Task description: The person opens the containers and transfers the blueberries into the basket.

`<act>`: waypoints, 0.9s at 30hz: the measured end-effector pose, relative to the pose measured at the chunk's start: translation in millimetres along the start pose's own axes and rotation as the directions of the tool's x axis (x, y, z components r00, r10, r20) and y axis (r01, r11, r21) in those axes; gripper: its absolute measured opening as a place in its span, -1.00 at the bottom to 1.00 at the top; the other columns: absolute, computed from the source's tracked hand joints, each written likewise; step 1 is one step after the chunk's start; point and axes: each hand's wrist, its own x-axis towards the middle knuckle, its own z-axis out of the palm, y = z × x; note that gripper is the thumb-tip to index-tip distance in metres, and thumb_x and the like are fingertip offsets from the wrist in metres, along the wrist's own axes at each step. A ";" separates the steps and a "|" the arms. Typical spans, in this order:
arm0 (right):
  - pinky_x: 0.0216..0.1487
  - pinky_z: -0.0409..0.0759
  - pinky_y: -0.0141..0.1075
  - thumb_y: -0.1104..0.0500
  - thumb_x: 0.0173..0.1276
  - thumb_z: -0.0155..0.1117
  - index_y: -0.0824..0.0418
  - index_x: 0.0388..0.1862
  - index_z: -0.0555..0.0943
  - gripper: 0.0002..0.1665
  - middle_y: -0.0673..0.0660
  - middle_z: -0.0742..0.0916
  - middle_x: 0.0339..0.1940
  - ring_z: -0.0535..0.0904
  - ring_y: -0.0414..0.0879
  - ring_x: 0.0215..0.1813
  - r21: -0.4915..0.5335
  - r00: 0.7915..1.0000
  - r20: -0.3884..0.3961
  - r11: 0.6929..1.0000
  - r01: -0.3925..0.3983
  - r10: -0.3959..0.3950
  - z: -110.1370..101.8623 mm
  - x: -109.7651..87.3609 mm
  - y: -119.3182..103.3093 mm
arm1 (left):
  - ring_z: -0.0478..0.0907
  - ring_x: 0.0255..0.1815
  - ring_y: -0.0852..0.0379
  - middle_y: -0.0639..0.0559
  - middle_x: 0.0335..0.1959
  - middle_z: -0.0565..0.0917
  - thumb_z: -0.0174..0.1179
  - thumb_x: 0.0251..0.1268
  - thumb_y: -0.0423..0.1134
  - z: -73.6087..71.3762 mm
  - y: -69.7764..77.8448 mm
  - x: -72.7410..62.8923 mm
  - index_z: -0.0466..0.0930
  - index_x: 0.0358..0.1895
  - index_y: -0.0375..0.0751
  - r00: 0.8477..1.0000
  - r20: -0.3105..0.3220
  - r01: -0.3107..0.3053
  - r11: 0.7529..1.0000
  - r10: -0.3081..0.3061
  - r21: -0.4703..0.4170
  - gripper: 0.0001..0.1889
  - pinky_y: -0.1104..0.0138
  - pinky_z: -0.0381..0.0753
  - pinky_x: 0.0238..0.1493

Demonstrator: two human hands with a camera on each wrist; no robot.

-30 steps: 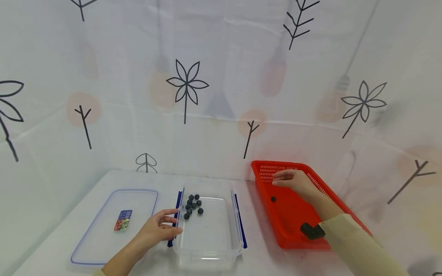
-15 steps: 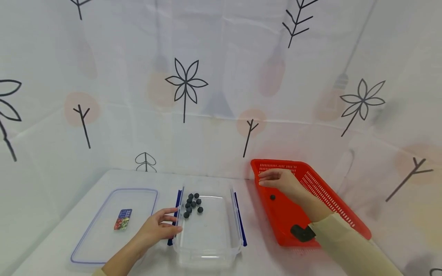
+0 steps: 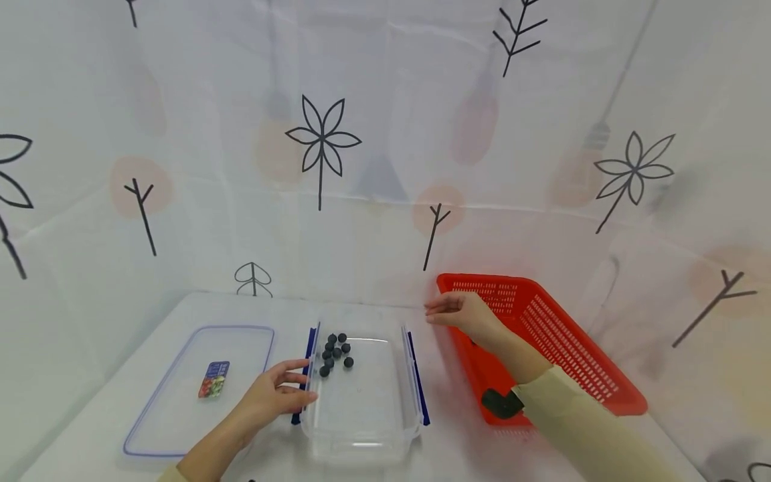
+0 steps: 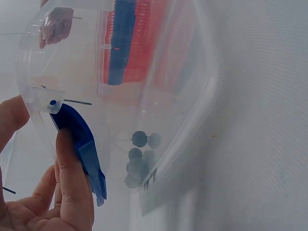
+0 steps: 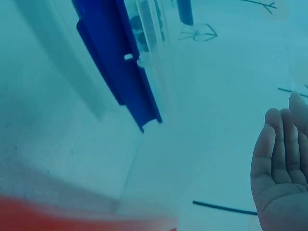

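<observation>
A clear plastic container (image 3: 361, 402) with blue side latches stands mid-table, with several blueberries (image 3: 336, 353) clustered at its far left. My left hand (image 3: 274, 396) rests against the container's left side. In the left wrist view, its fingers lie on a blue latch (image 4: 89, 154) and the thumb is at the rim. My right hand (image 3: 472, 320) hovers just past the left rim of a red basket (image 3: 560, 335), thumb and fingertips close together. In the right wrist view its fingers look fairly straight; whether a berry sits between the tips is hidden. A dark berry (image 3: 473, 343) in the basket is mostly covered by the right arm.
A clear lid (image 3: 162, 415) with a blue edge lies left of the container, bearing a colourful label (image 3: 214, 379). Behind the table hangs a white patterned curtain (image 3: 373, 254). A dark band (image 3: 502, 404) sits at the right wrist.
My right hand has moved left, from over the red basket to past its left rim, toward the clear container. The left hand stays at the container's side. The berries in the container have not moved.
</observation>
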 end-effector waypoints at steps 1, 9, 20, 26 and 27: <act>0.05 0.54 -0.17 0.19 0.19 0.36 0.27 -0.06 0.63 -0.66 0.17 0.71 -0.21 0.61 0.04 -0.10 0.013 1.000 0.006 1.000 -0.001 0.001 2.4 0.7 -0.3 | 0.54 -0.21 0.07 -0.11 -0.07 0.54 0.45 -0.07 -0.18 -0.2 0.3 0.1 0.37 0.25 -0.22 1.000 0.000 0.003 1.000 -0.003 0.000 -0.27 0.17 0.64 -0.23; 0.05 0.54 -0.17 0.17 0.20 0.35 0.27 -0.09 0.63 -0.69 0.17 0.71 -0.24 0.61 0.03 -0.11 0.055 0.998 0.052 0.998 0.022 -0.025 17.2 2.7 -1.3 | 0.54 -0.21 0.07 -0.08 -0.09 0.55 0.48 -0.13 -0.12 0.2 0.1 0.7 0.38 0.23 -0.19 1.000 -0.008 0.011 1.000 -0.011 0.003 -0.24 0.18 0.65 -0.22; 0.05 0.55 -0.16 0.20 0.23 0.32 0.32 -0.08 0.63 -0.70 0.18 0.71 -0.25 0.62 0.08 -0.11 0.043 0.994 0.093 0.997 0.057 -0.061 36.0 8.3 -10.3 | 0.52 -0.17 0.07 -0.10 -0.05 0.53 0.46 -0.10 -0.10 -1.4 -1.3 -0.5 0.35 0.26 -0.22 0.999 0.030 -0.024 1.000 0.024 -0.018 -0.22 0.17 0.64 -0.19; 0.01 0.56 -0.24 0.18 0.20 0.35 0.28 -0.09 0.64 -0.69 0.13 0.71 -0.26 0.62 0.02 -0.14 0.048 0.992 0.113 0.997 0.052 -0.057 50.0 15.7 -12.6 | 0.52 -0.17 0.07 -0.09 -0.05 0.53 0.47 -0.13 -0.08 -1.2 -1.2 0.0 0.37 0.25 -0.20 1.000 0.022 -0.013 1.000 0.013 -0.014 -0.22 0.17 0.64 -0.19; 0.02 0.56 -0.25 0.18 0.20 0.36 0.28 -0.10 0.64 -0.69 0.13 0.71 -0.26 0.62 0.01 -0.14 0.058 0.992 0.116 0.997 0.046 -0.052 52.0 16.9 -12.7 | 0.52 -0.17 0.07 -0.09 -0.05 0.53 0.47 -0.13 -0.08 -0.9 -0.8 -0.1 0.37 0.24 -0.20 1.000 0.021 -0.013 1.000 0.013 -0.013 -0.22 0.17 0.64 -0.19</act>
